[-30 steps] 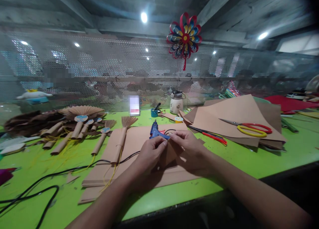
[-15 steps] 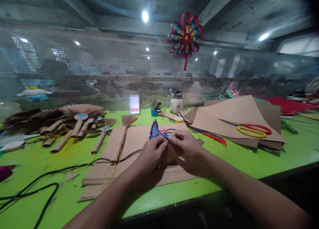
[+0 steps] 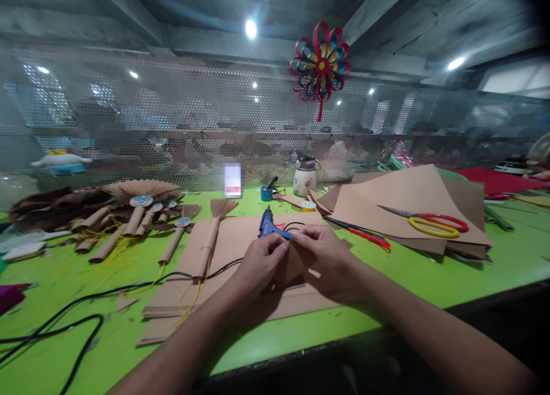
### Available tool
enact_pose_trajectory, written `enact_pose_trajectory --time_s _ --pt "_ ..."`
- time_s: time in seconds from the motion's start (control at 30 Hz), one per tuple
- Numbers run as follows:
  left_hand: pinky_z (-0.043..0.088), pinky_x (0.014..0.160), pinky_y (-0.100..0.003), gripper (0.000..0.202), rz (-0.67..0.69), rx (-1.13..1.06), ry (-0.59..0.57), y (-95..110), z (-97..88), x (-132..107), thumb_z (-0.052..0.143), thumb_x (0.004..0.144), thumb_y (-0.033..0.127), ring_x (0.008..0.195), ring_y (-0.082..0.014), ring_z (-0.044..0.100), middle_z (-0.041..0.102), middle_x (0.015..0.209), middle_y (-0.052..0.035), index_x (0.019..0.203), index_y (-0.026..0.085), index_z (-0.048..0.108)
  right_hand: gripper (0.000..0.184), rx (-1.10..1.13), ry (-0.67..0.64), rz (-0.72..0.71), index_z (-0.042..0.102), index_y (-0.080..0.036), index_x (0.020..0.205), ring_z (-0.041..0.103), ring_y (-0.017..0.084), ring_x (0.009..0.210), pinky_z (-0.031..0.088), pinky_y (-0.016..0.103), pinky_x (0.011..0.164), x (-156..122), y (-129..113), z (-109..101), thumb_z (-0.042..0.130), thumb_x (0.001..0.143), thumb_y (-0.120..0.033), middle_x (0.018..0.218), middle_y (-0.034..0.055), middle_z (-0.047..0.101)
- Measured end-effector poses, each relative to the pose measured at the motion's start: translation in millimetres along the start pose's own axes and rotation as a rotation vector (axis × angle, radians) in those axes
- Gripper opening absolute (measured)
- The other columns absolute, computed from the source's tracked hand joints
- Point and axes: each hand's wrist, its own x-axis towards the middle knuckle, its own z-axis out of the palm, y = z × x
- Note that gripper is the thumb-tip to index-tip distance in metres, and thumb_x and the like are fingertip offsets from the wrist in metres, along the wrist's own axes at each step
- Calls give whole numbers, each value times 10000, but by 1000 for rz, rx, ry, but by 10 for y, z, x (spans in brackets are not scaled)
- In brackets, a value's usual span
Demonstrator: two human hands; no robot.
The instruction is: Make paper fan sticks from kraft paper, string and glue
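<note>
In the middle of the bench, my left hand and my right hand face each other, fingertips pinched at the top edge of a piece of brown paper. Its lower part is in shadow between my palms. Just beyond my fingertips lies a blue hot glue gun on large brown paper sheets, with a black cord running left. Left of my hands, a rolled paper handle with a pleated fan top rests on the stack, yellow string hanging from it.
Finished paper fans with round blue labels are heaped at the left. Red-and-yellow-handled scissors lie on brown sheets at the right, near a red-handled tool. A jug and a blue pot stand at the back.
Hardly anything differs. My fingers stay pinched at the paper's top edge with only a slight shift, and the whole view has drifted by a few pixels.
</note>
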Motion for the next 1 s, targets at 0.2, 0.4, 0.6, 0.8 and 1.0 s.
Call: enact_pose_trajectory --time_s 0.2,0.4,0.6,0.8,1.0 --pt "281 418 -211 298 -49 -48 -48 26 7 -7 612 761 450 439 -99 403 464 506 43 669 177 540 363 -17 47 -60 590 -149 639 424 98 589 323 222 519 12 29 1 718 703 -483 651 -9 529" --pt "323 466 -209 300 -72 -117 -34 29 -9 -22 639 742 439 497 -103 442 509 575 30 699 159 540 408 12 52 -29 583 -151 655 362 78 496 266 220 466 7 11 -13 687 716 -541 566 -36 458" --pt "329 472 -208 295 -58 -111 -36 36 -19 -25 643 745 437 517 -106 446 515 598 19 724 153 566 418 18 6 -5 568 -160 644 445 108 553 336 241 522 5 32 2 654 747 -555 619 -9 519" --pt "313 442 -202 286 -45 -63 -23 30 -6 -13 632 752 424 517 -100 419 508 595 12 711 145 583 333 13 34 -65 616 -152 669 452 102 602 354 232 555 5 43 24 746 684 -458 665 -12 549" --pt "360 451 -206 270 -120 -196 -70 73 14 -60 643 750 411 529 -102 446 519 620 9 739 149 579 318 50 53 -39 618 -157 669 471 105 589 374 238 533 3 50 13 759 668 -442 657 -7 560"
